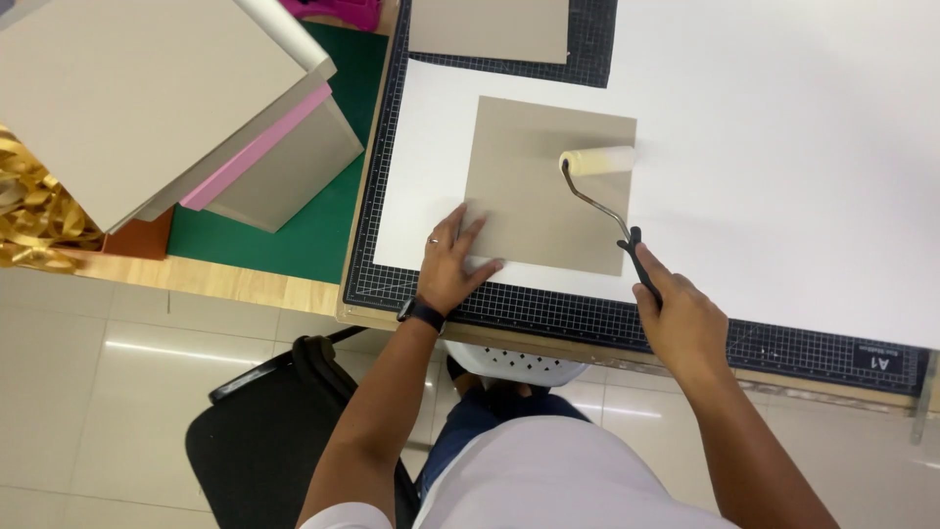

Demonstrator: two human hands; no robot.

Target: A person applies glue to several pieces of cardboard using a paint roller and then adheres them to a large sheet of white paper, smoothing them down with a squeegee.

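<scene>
Now we press our left hand [452, 263], fingers spread flat, on the near-left corner of the grey board [534, 201] lying on the white sheet [783, 196], while our right hand [676, 313], its grip closed around the handle, holds the foam roller [597, 160] at the board's far-right corner; even, overlapping strokes seem best.

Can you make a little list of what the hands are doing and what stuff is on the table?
left hand: pressed flat on the lower left corner of the grey board
right hand: gripping the black handle of the paint roller
roller head: resting on the grey board's upper right part
under the board: white sheet on a black cutting mat
far left: stack of grey and pink boards, gold ribbon
top: second grey board
</scene>
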